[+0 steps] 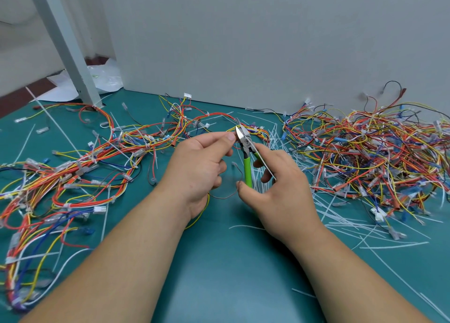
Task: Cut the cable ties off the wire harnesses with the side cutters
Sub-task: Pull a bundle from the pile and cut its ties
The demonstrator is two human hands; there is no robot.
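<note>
My right hand grips the green-handled side cutters, with a white cable tie lying along its fingers. The steel jaws point up and away, right beside the thumb of my left hand. My left hand pinches a thin wire of the harness at the jaws, its fingers curled. That harness of red, orange and yellow wires with white ties runs left across the green mat. What sits between the blades is too small to make out.
A big tangle of loose wires fills the right side. Cut white ties litter the mat to the right. More tied harnesses lie on the left. A grey panel stands behind, a grey post at back left.
</note>
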